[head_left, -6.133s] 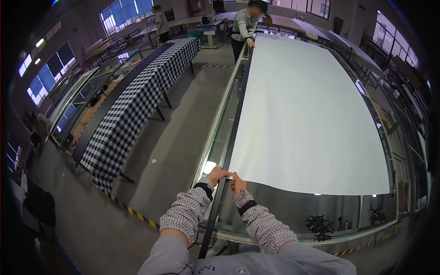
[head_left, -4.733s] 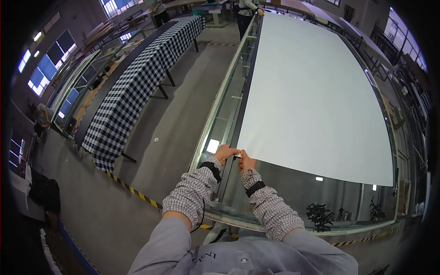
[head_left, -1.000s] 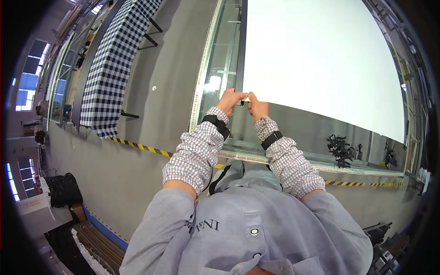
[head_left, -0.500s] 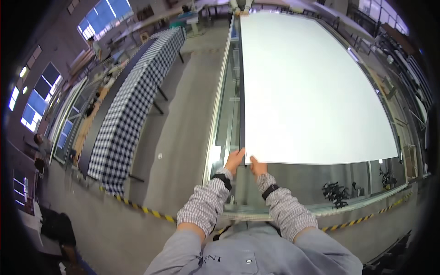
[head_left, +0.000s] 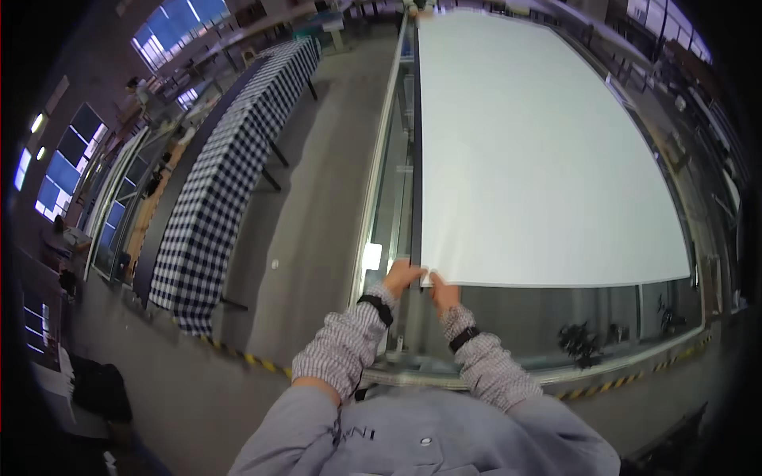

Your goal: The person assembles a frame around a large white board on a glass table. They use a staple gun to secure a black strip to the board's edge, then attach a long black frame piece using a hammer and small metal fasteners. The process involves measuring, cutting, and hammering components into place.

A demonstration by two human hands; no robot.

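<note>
A large white sheet (head_left: 548,151) is spread over a long glass-topped table (head_left: 389,206), with a narrow black strip (head_left: 417,159) running along its left edge. At the sheet's near left corner, my left hand (head_left: 402,277) has its fingers closed on the edge, pointing right. Just beside it, my right hand (head_left: 445,294) pinches the near edge, thumb on top. The fingertips of the two hands almost meet. What lies under the corner is hidden by my fingers. Both forearms wear checked sleeve covers with dark bands at the wrists.
At the table's far end, another person's hand (head_left: 423,13) is by the sheet. To the left stands a long table with a black-and-white checked cloth (head_left: 210,198). Dark clustered parts (head_left: 579,343) show at the table's near right. Yellow-black tape (head_left: 246,357) marks the floor.
My left hand has turned inward, its fingers shifting right onto the sheet's corner. My right hand stays by the corner, nearly in place. The sheet looks dimmer.
</note>
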